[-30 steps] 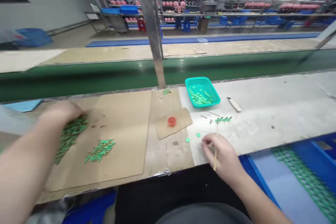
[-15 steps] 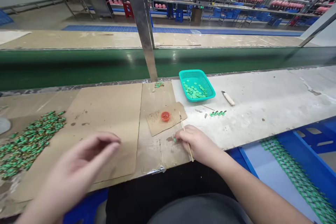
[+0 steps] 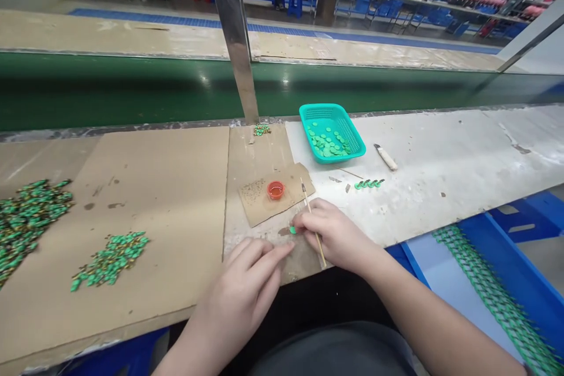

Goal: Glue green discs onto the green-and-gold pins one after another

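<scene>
Fingers (image 3: 304, 218) of the right hand (image 3: 332, 236) clenched round a thin wooden brush (image 3: 321, 255), a small green disc (image 3: 292, 230) held at their tips against stained cardboard (image 3: 302, 261), exact grip on it hidden; left hand (image 3: 244, 282) relaxed, fingers parted, just beside the disc. Red cup (image 3: 275, 190) of liquid near. Seemingly a fine dabbing step, next move judged to need the brush tip brought onto the disc.

The left hand (image 3: 244, 285) stays palm down with fingers extended just beside the right hand (image 3: 332, 234), which curls inward, fingertips pinched.
</scene>
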Action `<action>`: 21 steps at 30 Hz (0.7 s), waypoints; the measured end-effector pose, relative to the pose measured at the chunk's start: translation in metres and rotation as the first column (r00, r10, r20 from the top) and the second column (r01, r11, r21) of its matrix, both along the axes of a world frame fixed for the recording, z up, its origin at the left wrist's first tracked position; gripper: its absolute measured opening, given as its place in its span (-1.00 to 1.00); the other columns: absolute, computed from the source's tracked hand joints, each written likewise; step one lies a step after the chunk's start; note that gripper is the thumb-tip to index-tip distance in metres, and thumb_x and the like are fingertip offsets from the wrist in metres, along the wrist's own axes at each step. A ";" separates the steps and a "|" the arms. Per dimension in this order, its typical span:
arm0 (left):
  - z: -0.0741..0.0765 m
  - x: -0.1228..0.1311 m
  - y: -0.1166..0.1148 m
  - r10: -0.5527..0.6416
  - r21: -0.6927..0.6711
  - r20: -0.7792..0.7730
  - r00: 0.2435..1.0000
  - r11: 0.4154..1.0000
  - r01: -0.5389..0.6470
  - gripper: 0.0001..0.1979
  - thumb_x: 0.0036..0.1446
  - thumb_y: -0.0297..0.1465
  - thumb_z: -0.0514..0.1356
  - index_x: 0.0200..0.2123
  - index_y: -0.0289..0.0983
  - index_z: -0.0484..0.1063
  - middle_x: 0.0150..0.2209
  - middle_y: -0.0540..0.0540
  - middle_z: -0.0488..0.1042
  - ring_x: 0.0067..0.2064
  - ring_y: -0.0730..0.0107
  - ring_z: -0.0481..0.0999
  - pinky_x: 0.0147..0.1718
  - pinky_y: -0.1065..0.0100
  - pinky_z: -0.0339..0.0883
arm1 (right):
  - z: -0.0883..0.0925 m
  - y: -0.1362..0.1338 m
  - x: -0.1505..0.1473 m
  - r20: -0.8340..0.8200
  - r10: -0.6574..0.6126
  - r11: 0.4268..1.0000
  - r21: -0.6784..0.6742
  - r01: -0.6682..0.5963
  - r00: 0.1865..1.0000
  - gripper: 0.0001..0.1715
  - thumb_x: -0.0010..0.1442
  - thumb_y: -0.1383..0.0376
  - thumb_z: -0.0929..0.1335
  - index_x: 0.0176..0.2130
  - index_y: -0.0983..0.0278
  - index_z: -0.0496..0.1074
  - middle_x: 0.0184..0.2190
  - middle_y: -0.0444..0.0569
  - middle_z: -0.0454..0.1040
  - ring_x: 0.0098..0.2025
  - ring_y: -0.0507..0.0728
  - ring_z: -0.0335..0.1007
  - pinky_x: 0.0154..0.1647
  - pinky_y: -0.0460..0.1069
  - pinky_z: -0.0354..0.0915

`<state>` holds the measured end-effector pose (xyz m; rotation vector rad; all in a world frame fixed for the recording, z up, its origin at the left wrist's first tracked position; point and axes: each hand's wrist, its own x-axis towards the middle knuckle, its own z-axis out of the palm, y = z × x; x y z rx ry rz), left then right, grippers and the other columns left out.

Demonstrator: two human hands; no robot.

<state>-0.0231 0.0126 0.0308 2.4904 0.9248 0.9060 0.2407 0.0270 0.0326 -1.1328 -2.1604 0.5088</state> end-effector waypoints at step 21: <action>-0.023 0.029 -0.003 0.138 0.258 -0.184 0.973 0.962 -0.088 -0.56 0.54 -0.57 0.11 0.37 -0.45 0.52 -0.18 -0.12 0.61 -0.22 0.17 0.56 -0.22 0.13 0.46 | 0.031 0.031 -0.025 -0.342 -0.233 0.951 0.116 0.287 0.910 -0.75 0.66 0.37 0.36 0.07 0.12 0.66 -0.22 -0.14 0.69 -0.11 0.12 0.70 -0.02 0.06 0.58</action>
